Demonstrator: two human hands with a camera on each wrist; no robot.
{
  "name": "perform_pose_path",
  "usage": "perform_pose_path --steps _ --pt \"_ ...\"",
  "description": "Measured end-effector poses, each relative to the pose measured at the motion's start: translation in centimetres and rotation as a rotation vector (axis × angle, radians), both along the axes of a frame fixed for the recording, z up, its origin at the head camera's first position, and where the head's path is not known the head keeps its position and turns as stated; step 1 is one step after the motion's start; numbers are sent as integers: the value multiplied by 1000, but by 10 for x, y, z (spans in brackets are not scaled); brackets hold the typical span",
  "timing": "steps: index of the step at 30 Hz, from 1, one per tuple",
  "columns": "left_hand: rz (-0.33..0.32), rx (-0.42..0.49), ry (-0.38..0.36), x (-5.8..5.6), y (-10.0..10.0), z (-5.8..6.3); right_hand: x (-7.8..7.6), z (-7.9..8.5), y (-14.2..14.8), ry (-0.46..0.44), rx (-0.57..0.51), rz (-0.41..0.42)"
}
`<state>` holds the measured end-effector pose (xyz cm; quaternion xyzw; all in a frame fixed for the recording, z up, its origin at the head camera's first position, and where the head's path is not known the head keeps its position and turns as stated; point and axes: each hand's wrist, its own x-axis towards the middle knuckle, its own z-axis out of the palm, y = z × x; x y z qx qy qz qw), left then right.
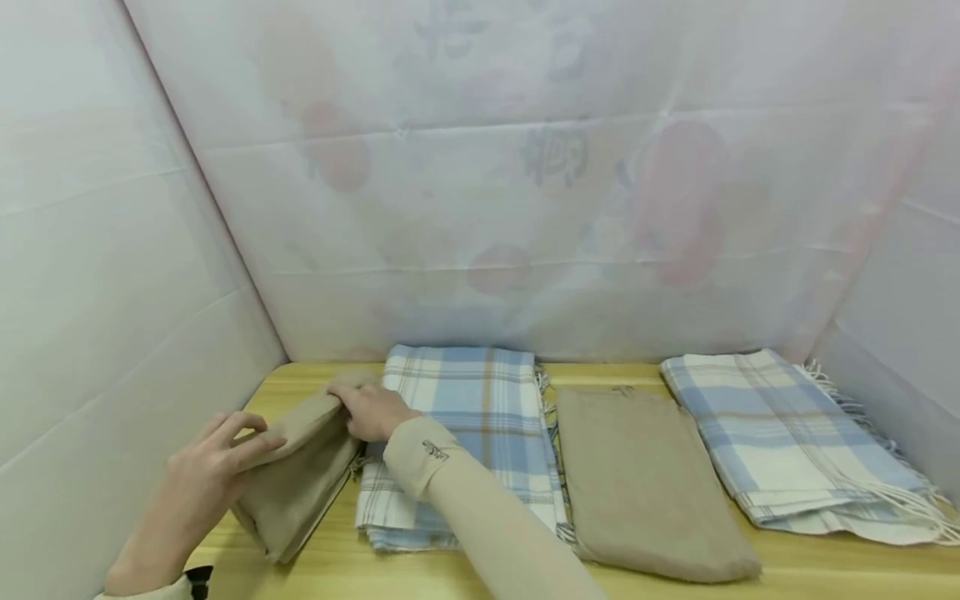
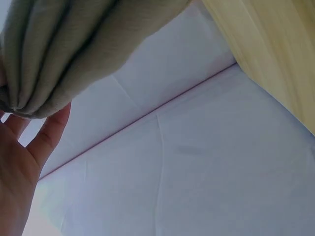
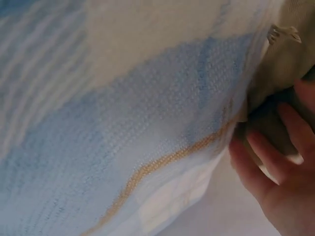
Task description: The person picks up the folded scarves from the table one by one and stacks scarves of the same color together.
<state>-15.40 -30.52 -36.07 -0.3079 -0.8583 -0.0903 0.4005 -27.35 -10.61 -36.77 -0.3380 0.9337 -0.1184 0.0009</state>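
Note:
A folded brown cloth [image 1: 303, 492] stands tilted up off the table's left part, held between both hands. My left hand [image 1: 198, 475] grips its near left edge, fingers over the top fold. At the far end, my right hand [image 1: 375, 411] pinches the upper edge. Stacked layers of the brown cloth [image 2: 83, 54] show in the left wrist view, with fingers of the left hand [image 2: 19, 167] beneath them. In the right wrist view, the right hand [image 3: 283, 172] has curled fingers at the brown fabric, beside a blue and white plaid fringed cloth [image 3: 147, 98].
The plaid cloth lies folded under my right forearm. Further right, another folded brown cloth [image 1: 645, 483] lies flat, then a second plaid fringed cloth [image 1: 787, 433]. The yellow wooden table [image 1: 405, 577] is bounded by white fabric walls [image 1: 465, 208] at the back and sides.

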Motion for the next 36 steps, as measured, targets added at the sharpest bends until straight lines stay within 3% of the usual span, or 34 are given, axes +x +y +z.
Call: perform_pose_path --steps 7,13,17,23,30,36 --pt "9 22 16 4 -4 4 -1 -3 1 436 -132 5" --pt "11 35 45 3 -3 11 -4 0 3 612 -103 -37" --pt "27 34 51 2 -2 16 -5 5 5 642 -79 -66" --pt "81 49 72 11 -11 20 -2 11 2 643 -101 -62" --pt "167 87 21 20 -14 22 -2 18 0 703 -127 -46" --pt "212 101 44 25 -11 25 0 19 2 588 -190 30"
